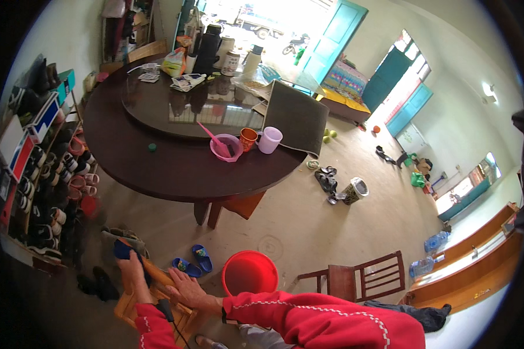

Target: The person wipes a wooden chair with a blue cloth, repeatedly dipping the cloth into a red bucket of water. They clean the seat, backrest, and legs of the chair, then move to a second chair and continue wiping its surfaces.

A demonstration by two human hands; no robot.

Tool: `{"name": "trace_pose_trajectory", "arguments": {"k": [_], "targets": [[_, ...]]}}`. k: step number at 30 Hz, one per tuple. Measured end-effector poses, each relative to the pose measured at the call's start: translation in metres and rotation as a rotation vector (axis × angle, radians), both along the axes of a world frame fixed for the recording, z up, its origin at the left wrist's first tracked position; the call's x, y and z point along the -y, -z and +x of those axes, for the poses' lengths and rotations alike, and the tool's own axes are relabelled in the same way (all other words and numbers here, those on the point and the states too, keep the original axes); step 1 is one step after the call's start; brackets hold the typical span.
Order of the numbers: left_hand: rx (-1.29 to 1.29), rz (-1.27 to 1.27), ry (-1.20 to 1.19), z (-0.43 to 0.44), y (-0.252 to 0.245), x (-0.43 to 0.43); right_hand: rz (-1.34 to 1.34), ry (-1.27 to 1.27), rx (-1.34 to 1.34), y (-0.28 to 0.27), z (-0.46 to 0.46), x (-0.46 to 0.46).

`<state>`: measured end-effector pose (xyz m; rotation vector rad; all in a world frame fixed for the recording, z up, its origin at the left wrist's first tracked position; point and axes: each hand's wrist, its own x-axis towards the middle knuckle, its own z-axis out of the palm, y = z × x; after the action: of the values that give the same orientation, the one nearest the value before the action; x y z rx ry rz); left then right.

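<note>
My left hand [134,275] is on the top of a wooden chair [157,272], against a dark blue cloth [122,252] that hangs over its back. My right hand [187,285] lies flat with fingers spread near the chair's top rail. Whether the left fingers grip the cloth or the rail is hard to tell. Right of the hands stands a red bucket [249,272], and a pair of blue slippers [192,261] lies on the floor just beyond them.
A round dark table [179,174] with a pink bowl [232,155], cups and flasks stands ahead. Shoe racks [65,174] line the left wall. On the right are a slatted wooden chair [341,281], a waste bin [356,192] and water bottles [421,266].
</note>
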<state>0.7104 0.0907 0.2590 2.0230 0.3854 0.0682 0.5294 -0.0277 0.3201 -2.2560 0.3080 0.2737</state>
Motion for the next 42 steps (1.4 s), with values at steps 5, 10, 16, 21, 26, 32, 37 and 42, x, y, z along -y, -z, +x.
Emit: {"name": "trace_pose_trajectory", "arguments": {"k": [5,10,16,21,26,32,37,42], "targets": [[0.101,0.304,-0.007,-0.067,-0.020,0.022,0.092,0.119,0.214,0.017,-0.005,0.001],[0.067,0.113,-0.018,-0.118,0.005,0.028,0.318,0.290,0.241,0.037,-0.001,0.002],[0.069,-0.393,0.099,-0.190,0.002,0.048,0.425,0.274,0.212,0.053,0.003,0.008],[0.175,-0.492,0.168,-0.235,-0.031,0.058,0.594,-0.048,0.141,0.051,0.004,0.017],[0.016,-0.048,0.170,-0.260,-0.041,0.058,0.739,-0.215,0.087,0.049,0.018,0.022],[-0.100,0.449,0.333,-0.324,-0.047,0.060,0.261,-0.152,-0.033,0.029,0.013,0.015],[0.082,0.433,0.351,-0.363,-0.018,0.071,0.303,-0.030,-0.048,0.009,-0.003,0.012],[-0.316,-0.013,0.168,-0.398,0.044,0.079,0.207,-0.118,0.177,0.050,-0.003,0.025]]}}
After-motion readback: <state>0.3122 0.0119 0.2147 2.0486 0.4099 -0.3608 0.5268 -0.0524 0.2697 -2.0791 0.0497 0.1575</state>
